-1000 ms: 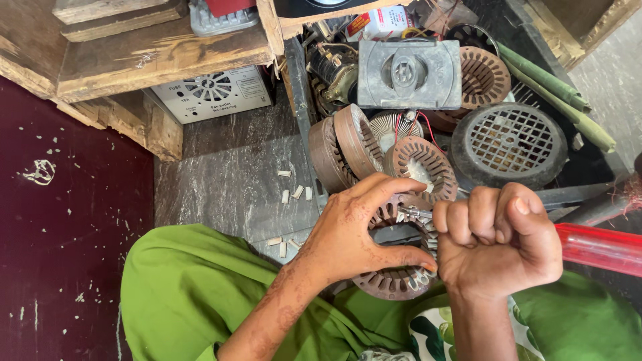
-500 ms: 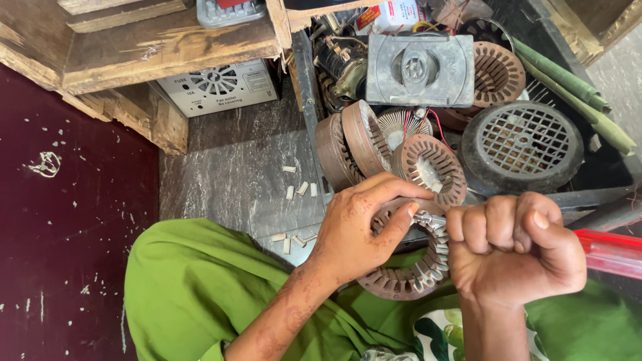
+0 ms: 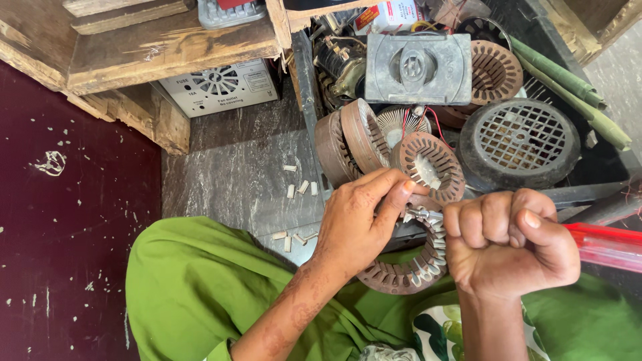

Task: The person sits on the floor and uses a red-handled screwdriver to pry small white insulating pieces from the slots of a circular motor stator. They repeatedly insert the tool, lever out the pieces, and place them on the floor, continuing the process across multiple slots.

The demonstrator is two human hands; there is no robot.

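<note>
Stator ring (image 3: 401, 267), rusty brown with pale slot liners along its inner edge, resting on the person's green-clad lap between the two hands; left hand (image 3: 358, 224) laid over its upper left rim, fingers (image 3: 394, 197) curled onto the slotted edge, grasping it; right hand (image 3: 511, 244) clenched in a fist around a red-handled tool (image 3: 605, 246), just beside the ring's right side; further stators (image 3: 428, 164) and a round grille cover (image 3: 518, 144) piled beyond; small pale insulation scraps (image 3: 301, 188) scattered on the grey floor (image 3: 234, 174); wooden pallet (image 3: 134, 47) upper left.
</note>
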